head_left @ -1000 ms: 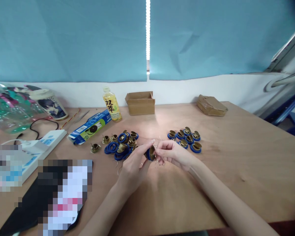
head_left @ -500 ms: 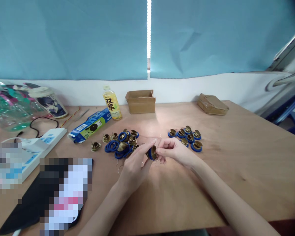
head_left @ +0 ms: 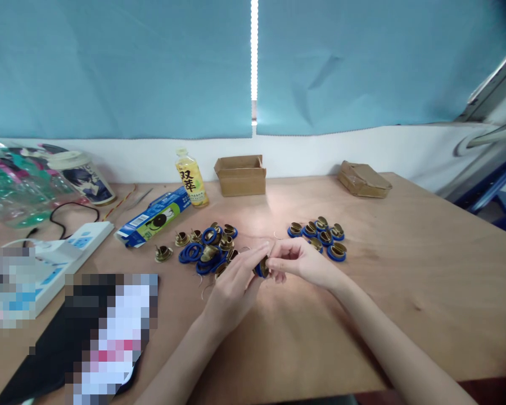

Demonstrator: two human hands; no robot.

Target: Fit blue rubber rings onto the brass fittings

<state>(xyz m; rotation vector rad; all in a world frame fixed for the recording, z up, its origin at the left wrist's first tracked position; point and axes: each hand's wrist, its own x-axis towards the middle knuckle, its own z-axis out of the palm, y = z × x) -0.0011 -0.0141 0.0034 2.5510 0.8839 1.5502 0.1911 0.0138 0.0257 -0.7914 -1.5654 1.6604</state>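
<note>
Between the two hands, just above the middle of the counter [head_left: 405, 320], is a brass piece [head_left: 264, 267] with a blue band around it, tilted up on its edge and partly hidden by fingers. The left hand [head_left: 235, 287] has hold of it from the left, its grip closed around the piece with the fingers stretched out long and nearly straight. The right hand [head_left: 300, 263] meets it from the other side, thumb and forefinger bent in against the right edge; whether that grip has closed on the brass or on something finer is too small to tell. Near the left hand lies a loose heap of brass parts and blue rings [head_left: 209, 253], with thin curved strands [head_left: 204, 292] at its near side and a single brass part [head_left: 163, 254] standing apart to its left. Beyond the right hand sits a group of blue-rimmed brass pieces [head_left: 325, 237]. Farther back, a yellow bottle [head_left: 191, 183] stands beside a blue carton [head_left: 154, 218], and an open cardboard box [head_left: 242, 183] is near the wall
</note>
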